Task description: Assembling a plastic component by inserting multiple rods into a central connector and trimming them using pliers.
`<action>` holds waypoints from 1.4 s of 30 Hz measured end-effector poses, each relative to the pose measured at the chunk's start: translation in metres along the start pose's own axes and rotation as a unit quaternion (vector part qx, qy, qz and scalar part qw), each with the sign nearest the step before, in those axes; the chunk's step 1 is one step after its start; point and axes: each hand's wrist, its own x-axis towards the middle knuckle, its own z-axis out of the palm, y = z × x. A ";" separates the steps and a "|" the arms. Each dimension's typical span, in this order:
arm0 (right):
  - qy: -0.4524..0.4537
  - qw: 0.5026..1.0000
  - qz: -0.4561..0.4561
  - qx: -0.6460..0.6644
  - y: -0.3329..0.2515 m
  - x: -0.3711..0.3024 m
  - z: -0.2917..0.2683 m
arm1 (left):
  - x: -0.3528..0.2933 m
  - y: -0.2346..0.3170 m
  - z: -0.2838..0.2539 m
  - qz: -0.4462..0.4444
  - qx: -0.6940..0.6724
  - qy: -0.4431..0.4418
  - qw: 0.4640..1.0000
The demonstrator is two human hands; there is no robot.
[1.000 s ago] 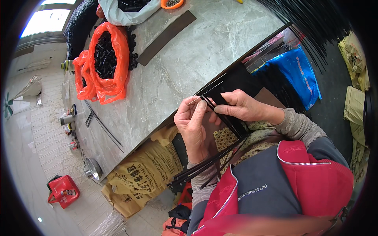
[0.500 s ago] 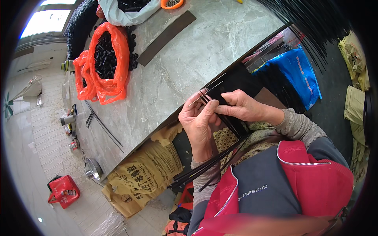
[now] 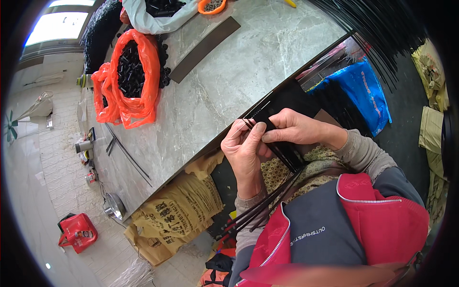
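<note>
My left hand (image 3: 243,148) is closed in a pinch around several thin black rods (image 3: 271,195), which run down across my lap toward the lower left. Their upper tips poke out near its fingertips, by the table edge. My right hand (image 3: 297,128) touches the left fingertips, its thumb and fingers pinched on the same rods; what exactly lies between them is hidden. Behind both hands is a dark bundle of similar rods.
A grey stone-look table (image 3: 229,86) carries orange bags (image 3: 152,81) of short black tubes, a dark curved strip (image 3: 205,50) and a few loose rods (image 3: 131,160). Long black rods (image 3: 377,28) hang over the far right corner. A brown sack (image 3: 179,210) lies under the near edge.
Both hands stay together with a slight shift to the right. The rods' lower ends have swung a little to the right, and fewer pale tips stick out past my left fingers.
</note>
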 end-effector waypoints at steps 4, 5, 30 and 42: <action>0.004 0.995 -0.066 -0.070 0.000 0.000 0.002 | -0.003 0.003 0.000 -0.014 -0.010 0.024 1.000; 0.008 0.996 -0.061 -0.057 0.001 0.000 0.002 | -0.004 0.005 0.000 -0.030 -0.017 0.030 0.999; 0.069 0.997 0.008 0.030 0.005 -0.003 0.011 | -0.006 0.007 -0.017 0.012 -0.086 0.049 0.995; 0.075 0.997 0.006 0.033 0.008 -0.001 0.011 | 0.000 0.005 -0.020 0.039 -0.037 0.065 0.996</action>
